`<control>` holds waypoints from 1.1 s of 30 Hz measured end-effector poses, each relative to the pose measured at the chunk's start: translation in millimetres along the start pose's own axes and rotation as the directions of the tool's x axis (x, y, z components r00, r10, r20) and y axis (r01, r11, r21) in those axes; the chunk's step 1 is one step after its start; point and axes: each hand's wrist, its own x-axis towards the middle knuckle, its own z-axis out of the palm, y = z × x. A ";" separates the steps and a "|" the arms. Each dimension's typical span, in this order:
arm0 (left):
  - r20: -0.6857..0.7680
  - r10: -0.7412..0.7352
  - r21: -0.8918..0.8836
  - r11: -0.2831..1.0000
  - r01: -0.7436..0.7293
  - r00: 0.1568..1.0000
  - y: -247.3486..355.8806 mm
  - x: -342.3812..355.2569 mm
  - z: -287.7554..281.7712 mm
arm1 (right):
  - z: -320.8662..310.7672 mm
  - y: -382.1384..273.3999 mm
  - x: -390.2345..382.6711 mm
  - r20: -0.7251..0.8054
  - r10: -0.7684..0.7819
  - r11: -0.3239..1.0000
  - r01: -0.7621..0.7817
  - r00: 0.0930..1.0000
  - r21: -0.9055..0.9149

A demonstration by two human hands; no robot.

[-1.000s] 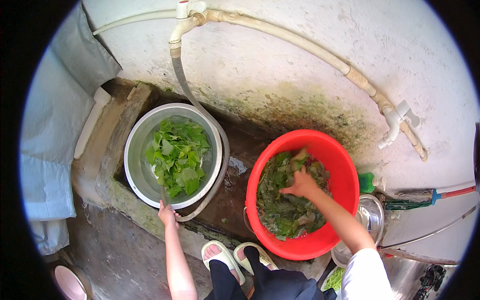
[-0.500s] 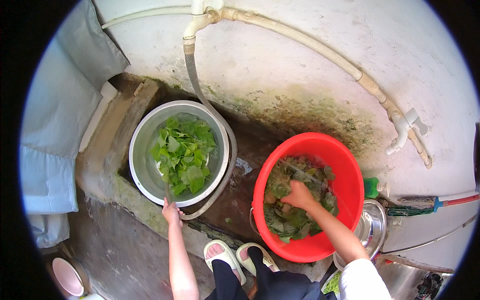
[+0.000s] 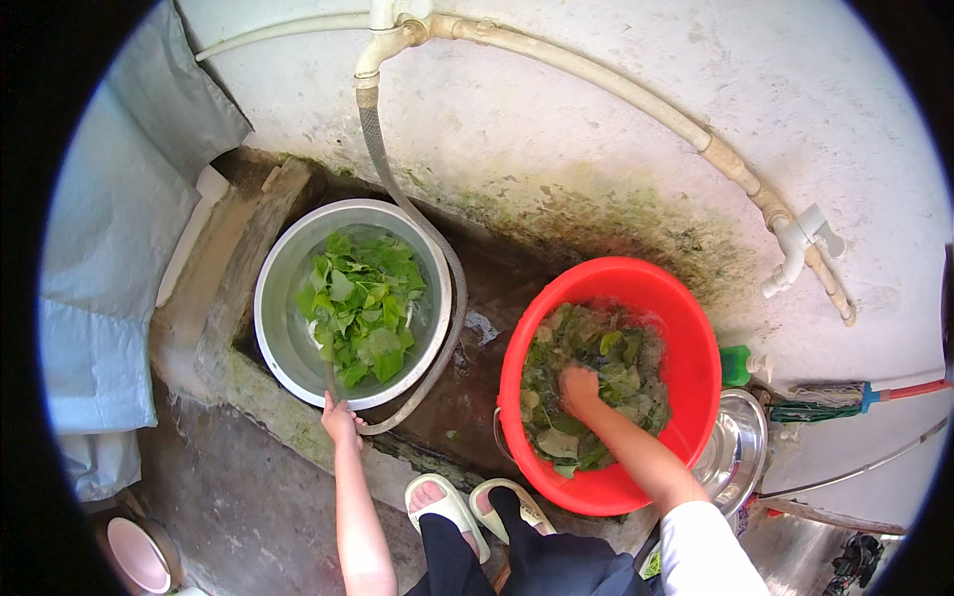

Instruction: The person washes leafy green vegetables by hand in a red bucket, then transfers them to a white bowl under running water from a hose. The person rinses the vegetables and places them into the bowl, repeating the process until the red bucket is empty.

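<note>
At the near rim of a metal basin (image 3: 273,370), my left hand (image 3: 342,423) is closed around a grey hose (image 3: 449,260). The hose's end reaches over the rim into the basin. Bright green leaves (image 3: 368,308) float in the basin's water. To the right, my right hand (image 3: 579,389) dips into a red bucket (image 3: 696,348) of water, among darker green leaves (image 3: 616,372). Its fingers are under the water and leaves, so their grip is hidden.
The hose runs up to a pipe fitting (image 3: 383,45) on the wall. A tap (image 3: 795,253) hangs at right. Beside the bucket are a green bottle (image 3: 735,366), a steel bowl (image 3: 733,452) and a mop (image 3: 820,402). My slippered feet stand at a low concrete kerb (image 3: 298,422).
My right hand has moved slightly left and deeper into the bucket's water, and the leaves there have shifted. My left hand stays on the hose at the basin rim.
</note>
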 end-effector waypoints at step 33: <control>-0.003 0.028 -0.002 1.000 -0.028 1.000 -1.9 5.6 -8.5 | -288.7 -43.8 -209.3 -0.734 -0.258 0.673 0.662 0.628 0.330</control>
